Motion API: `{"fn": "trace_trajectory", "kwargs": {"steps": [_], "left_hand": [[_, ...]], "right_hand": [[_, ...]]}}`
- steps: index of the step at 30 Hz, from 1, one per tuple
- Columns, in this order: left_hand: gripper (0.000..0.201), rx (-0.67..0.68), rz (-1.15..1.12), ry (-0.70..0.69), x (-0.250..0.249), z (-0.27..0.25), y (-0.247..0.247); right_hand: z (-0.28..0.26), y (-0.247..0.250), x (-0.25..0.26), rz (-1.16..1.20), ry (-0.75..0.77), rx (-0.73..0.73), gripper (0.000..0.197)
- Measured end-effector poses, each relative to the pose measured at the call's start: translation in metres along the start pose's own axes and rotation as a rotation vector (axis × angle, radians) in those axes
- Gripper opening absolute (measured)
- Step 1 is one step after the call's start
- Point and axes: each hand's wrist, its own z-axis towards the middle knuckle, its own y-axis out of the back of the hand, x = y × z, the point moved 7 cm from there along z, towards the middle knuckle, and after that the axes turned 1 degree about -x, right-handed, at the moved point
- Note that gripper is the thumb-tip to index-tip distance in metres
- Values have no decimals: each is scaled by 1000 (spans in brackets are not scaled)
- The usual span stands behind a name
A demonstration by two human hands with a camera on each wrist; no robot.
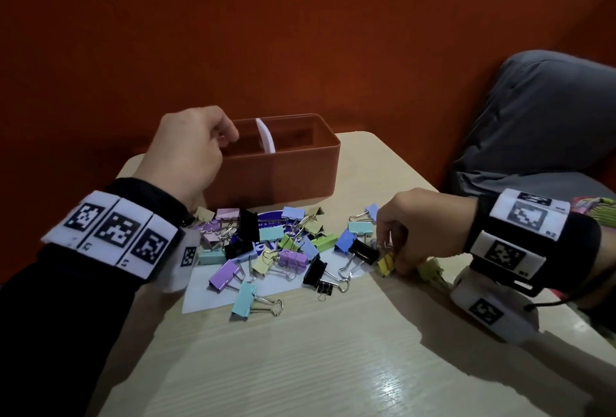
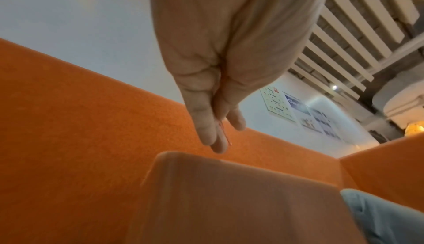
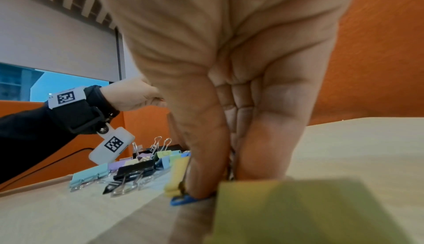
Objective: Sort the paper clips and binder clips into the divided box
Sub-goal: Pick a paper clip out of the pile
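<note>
Head cam: brown divided box point(image 1: 283, 169) at far edge of bench point(image 1: 316, 350), white divider point(image 1: 266, 136) splitting it in two. Left hand point(image 1: 186, 153) over the box's left compartment, fingers curled down over the rim. Pile of binder clips point(image 1: 276, 250) (lilac, teal, blue, green, yellow, black; silver wire handles) lies on a white sheet point(image 1: 213, 296) in front of box. Right hand point(image 1: 416, 230) at right end of pile, fingertips down on bench beside a yellow binder clip point(image 1: 386, 265).

L wrist cam: left grip closed, thumb + fingers pinching a thin red paper clip point(image 2: 226, 135) just above the box rim point(image 2: 229, 164). Blurry.

R wrist cam: right fingers point(image 3: 206, 157) pressed together, pointing down, tips on a small blue clip point(image 3: 183, 199) on bench; type unclear. Whether it's actually pinched, can't tell. Yellow clip just left of the fingers, green blurred clip point(image 3: 298, 211) right at lens.
</note>
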Motion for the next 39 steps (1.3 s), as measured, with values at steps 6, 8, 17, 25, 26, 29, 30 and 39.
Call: {"fn": "trace_trajectory", "kwargs": {"steps": [6,8,17,25,26,29,30,39], "left_hand": [[48,177,142,2,5,-5,-19],[42,200,163,-32,2,-5,-20],[21,349,201,-204,-39,-24,-21],[17,666,113,-403,-82,-67,-47],[18,694,102,-412,-84,-71,-47],[19,765,112,-442,-91,-78,-52],[20,781,139,-464,-92,-80,-57],[38,938,359,-675,-105,-114,-113]], "right_hand": [[1,-4,5,-76,55,15,38],[3,-3,6,-100,65,8,34],[4,-7,-7,-88,30,17,17],[1,3,-10,367,3,31,28],[2,6,-12,381,3,24,29],[1,13,-24,424,-48,29,28],[1,14,-28,419,-70,37,30],[-8,-5,-9,-187,72,48,19]]}}
